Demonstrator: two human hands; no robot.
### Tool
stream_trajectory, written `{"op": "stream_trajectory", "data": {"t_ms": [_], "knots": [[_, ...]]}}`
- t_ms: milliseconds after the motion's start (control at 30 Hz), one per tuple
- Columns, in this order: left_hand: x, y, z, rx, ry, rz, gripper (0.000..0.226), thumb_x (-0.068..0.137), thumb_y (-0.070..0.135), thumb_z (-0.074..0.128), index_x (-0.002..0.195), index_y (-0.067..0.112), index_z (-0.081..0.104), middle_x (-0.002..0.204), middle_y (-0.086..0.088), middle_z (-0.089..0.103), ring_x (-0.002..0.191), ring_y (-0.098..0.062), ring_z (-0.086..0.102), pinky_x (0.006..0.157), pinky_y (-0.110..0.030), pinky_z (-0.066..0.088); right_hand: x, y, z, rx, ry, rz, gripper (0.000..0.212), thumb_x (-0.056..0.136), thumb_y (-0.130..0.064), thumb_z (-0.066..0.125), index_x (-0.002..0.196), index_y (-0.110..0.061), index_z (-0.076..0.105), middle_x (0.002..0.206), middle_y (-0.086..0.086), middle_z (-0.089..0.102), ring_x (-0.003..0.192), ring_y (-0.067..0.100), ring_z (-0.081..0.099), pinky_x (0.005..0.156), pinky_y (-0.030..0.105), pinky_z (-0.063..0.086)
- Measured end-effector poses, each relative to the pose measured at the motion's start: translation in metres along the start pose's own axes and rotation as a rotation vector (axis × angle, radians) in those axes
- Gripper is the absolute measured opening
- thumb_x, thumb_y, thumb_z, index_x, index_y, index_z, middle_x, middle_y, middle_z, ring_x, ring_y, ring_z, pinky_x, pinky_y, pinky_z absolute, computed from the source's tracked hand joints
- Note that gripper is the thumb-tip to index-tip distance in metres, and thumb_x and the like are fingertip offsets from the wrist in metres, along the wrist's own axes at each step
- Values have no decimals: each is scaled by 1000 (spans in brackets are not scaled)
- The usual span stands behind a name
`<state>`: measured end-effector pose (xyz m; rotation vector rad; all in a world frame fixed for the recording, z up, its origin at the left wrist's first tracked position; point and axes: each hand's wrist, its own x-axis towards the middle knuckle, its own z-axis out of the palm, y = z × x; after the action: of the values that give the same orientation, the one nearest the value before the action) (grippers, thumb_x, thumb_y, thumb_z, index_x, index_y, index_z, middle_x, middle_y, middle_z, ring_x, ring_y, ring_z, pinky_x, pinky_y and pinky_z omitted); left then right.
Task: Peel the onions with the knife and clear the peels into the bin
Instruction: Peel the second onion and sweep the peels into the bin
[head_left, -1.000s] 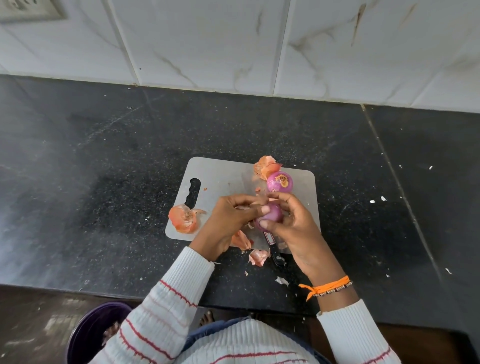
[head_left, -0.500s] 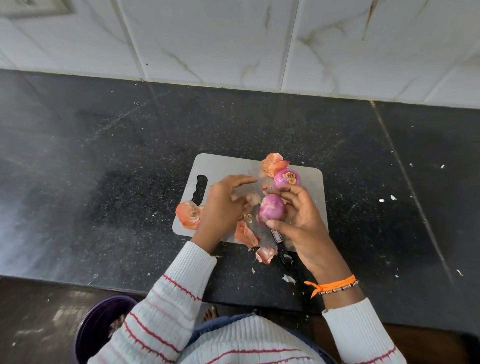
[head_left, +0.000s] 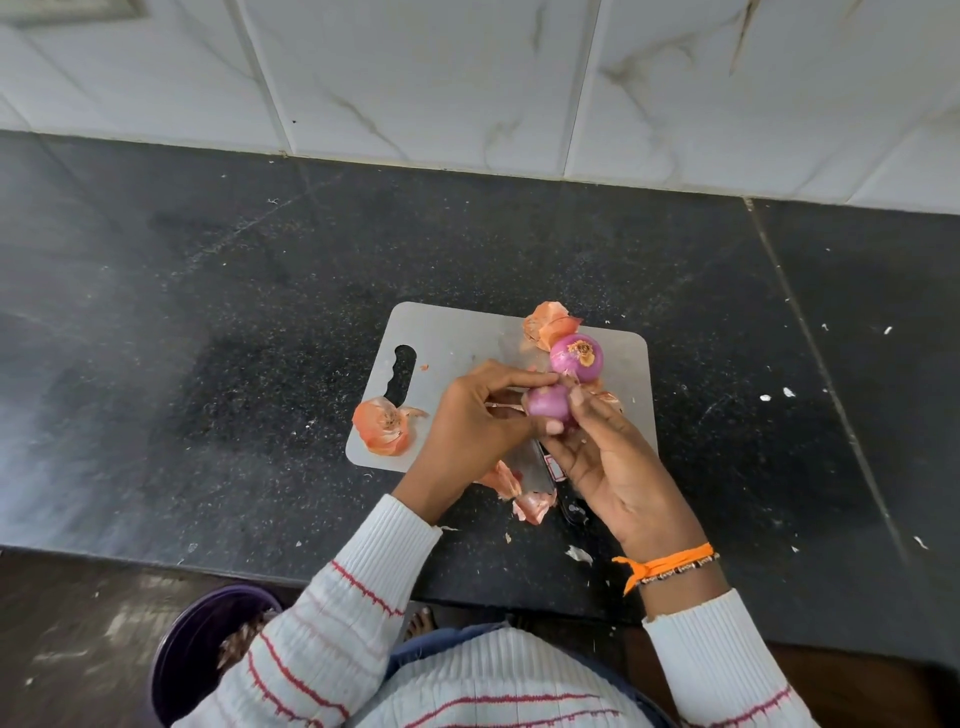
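Two onions are in play: one onion (head_left: 549, 403) sits between both hands just over the board (head_left: 447, 332), and a second, peeled onion (head_left: 576, 358) rests on the board just beyond the fingertips, touching or nearly touching the first. The right hand (head_left: 618, 467) cradles the held onion from the near side, fingers curled round it; the left hand (head_left: 475, 415) pinches at its top with thumb and forefinger, seemingly pulling at skin. I judge the bulb light, firm and round, its bared purple flesh smooth and likely slippery, so a cupped grip across the widest part suits it, while the papery skin is thin, brittle and best taken at a loose edge near the tip. The knife (head_left: 530, 467) lies under the hands, blade flat on the board's near edge, held by neither. Peels (head_left: 384, 426) lie left of the left hand, another peel (head_left: 545, 325) beyond the second onion, and more scraps (head_left: 530, 506) just below the wrists. The board rests on a dark speckled counter (head_left: 208, 312) strewn with flecks, backed by pale marbled tiles (head_left: 415, 78). A purple bin (head_left: 208, 649) stands on the floor below the left sleeve.
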<state>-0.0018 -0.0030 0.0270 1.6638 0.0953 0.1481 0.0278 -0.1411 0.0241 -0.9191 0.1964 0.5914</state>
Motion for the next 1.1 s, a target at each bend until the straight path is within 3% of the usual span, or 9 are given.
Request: {"op": "stream_trajectory", "data": {"t_ms": [200,333,467,567,700,800,933,1000,1100], "knots": [[1,-1,0,-318,-1,-94,38,77,-8,64,114,-5,60,87,-4,64,84,-8,66,77,-18,53,-3,-3,0,104,-16,53,25,79,-15,56,101,-9,66,96,10,73,84,17,71,61,24,58],[2,-4,-1,-360,84,-146,20,84,-6,58,102,-6,66,77,1,69,70,-3,65,63,-12,50,-3,-3,-1,120,-8,105,28,79,-14,57,105,-5,63,102,13,71,89,20,71,63,27,59],[4,-11,-3,-308,206,-259,17,93,1,51,95,0,68,69,-5,64,52,-1,56,52,-13,49,-3,-6,-1,253,-9,175,54,56,-5,85,104,2,64,112,21,66,102,31,66,65,34,60],[3,-11,-4,-268,249,-271,27,99,8,41,96,4,67,53,1,59,44,-1,50,47,-13,43,-4,-9,-2,240,8,195,38,68,-15,75,101,1,64,98,21,69,79,27,71,58,30,60],[0,-3,5,-179,165,-211,29,100,13,41,89,11,68,51,6,60,52,-6,54,54,-17,45,-5,-8,-3,78,83,210,50,88,-49,46,114,-8,58,77,9,63,47,7,54,40,16,47],[-3,-3,14,-97,113,-184,24,97,11,47,88,15,68,57,11,63,57,-1,56,61,-15,45,-7,-11,-4,7,127,181,54,83,-55,47,112,-11,60,76,7,62,48,5,50,40,15,44],[-6,-3,21,-61,55,-177,20,96,12,50,87,18,67,60,12,65,63,-6,57,65,-19,45,-13,-27,-9,128,105,23,35,84,-37,54,103,-10,62,87,9,71,71,12,69,59,21,56],[-7,-3,23,-49,44,-159,21,95,10,51,86,19,68,62,13,65,64,-1,58,65,-14,46,-11,-38,-15,-1,113,-132,30,84,-31,56,104,-10,63,92,7,71,83,13,68,70,24,57],[-6,-4,25,33,43,-122,19,94,9,53,88,18,68,69,11,64,64,3,59,64,-13,46,7,-48,-28,-577,362,-370,25,86,-33,64,99,-12,61,90,4,65,85,16,63,77,33,55]]}}
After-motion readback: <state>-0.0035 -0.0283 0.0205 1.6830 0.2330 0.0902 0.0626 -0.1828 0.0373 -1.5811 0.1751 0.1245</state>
